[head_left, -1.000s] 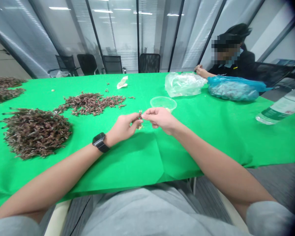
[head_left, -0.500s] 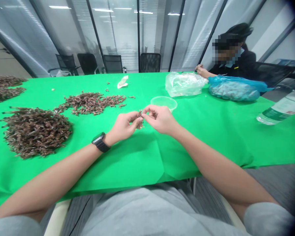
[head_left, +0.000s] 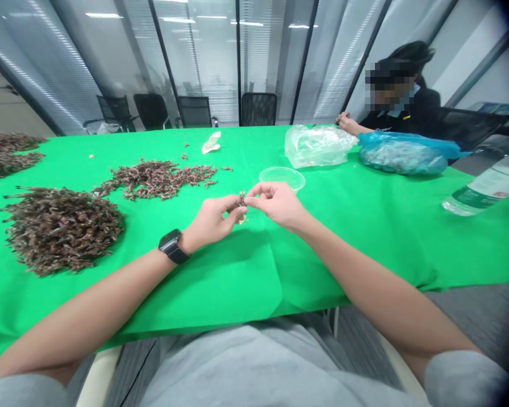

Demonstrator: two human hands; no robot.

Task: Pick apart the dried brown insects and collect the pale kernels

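Observation:
My left hand (head_left: 212,220) and my right hand (head_left: 275,203) meet above the green table cover (head_left: 237,271), both pinching one small brown dried sprig (head_left: 241,198) between their fingertips. A black watch (head_left: 172,246) sits on my left wrist. Just behind my right hand stands a clear plastic cup (head_left: 282,176). A big heap of the same brown dried sprigs (head_left: 61,226) lies to the left, and a flatter scatter of brown pieces (head_left: 156,178) lies beyond it.
A clear plastic bag (head_left: 318,146) and a blue bag (head_left: 402,154) lie at the far right, in front of another person (head_left: 396,90) seated there. A water bottle (head_left: 486,189) lies at the right edge. Further brown heaps (head_left: 6,152) and a crumpled white scrap (head_left: 211,142) lie farther back.
My fingers have shifted slightly on the sprig; the right hand curled in, then spread a little again. Nothing else has moved.

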